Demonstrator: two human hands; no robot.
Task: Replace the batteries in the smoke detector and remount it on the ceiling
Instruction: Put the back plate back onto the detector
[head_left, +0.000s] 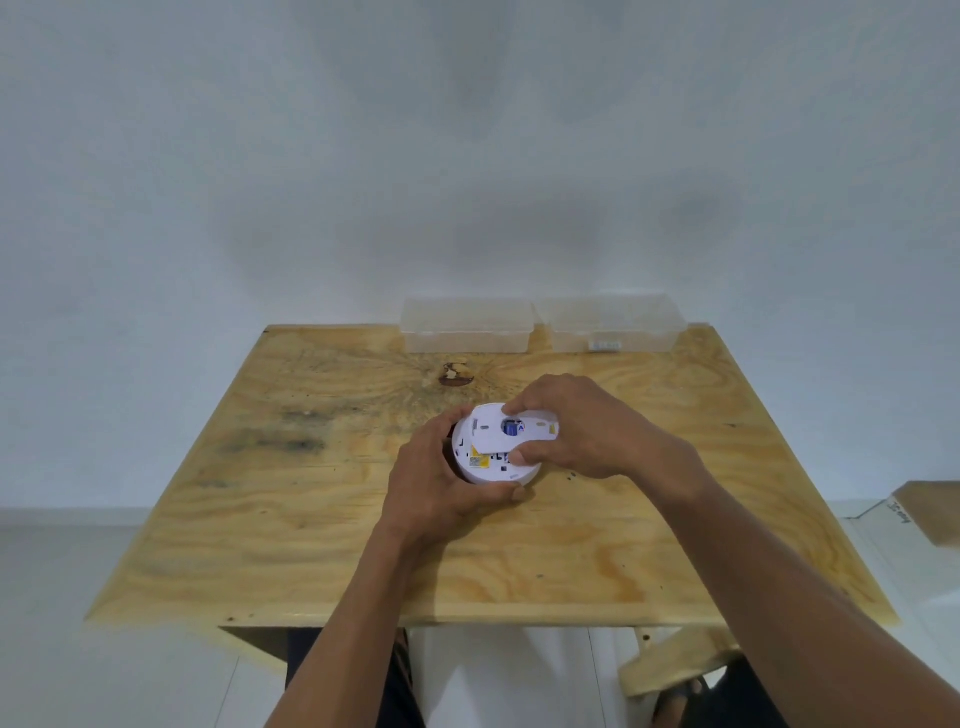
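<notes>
A round white smoke detector (485, 466) is held back-side up just above the middle of the plywood table (322, 519). Its back shows a yellow label and black markings. My left hand (441, 483) cups the detector's body from the left and below. A white mounting plate (498, 434) lies across the top of the detector, shifted to the right, and a blue part shows through its centre hole. My right hand (582, 431) grips that plate, thumb at its near edge and fingers over its far edge. No loose batteries are visible.
Two clear plastic boxes (467, 325) (610, 322) stand side by side at the table's far edge against the white wall. A dark knot (456, 375) marks the wood beyond the hands. A cardboard box (930, 512) sits on the floor at right.
</notes>
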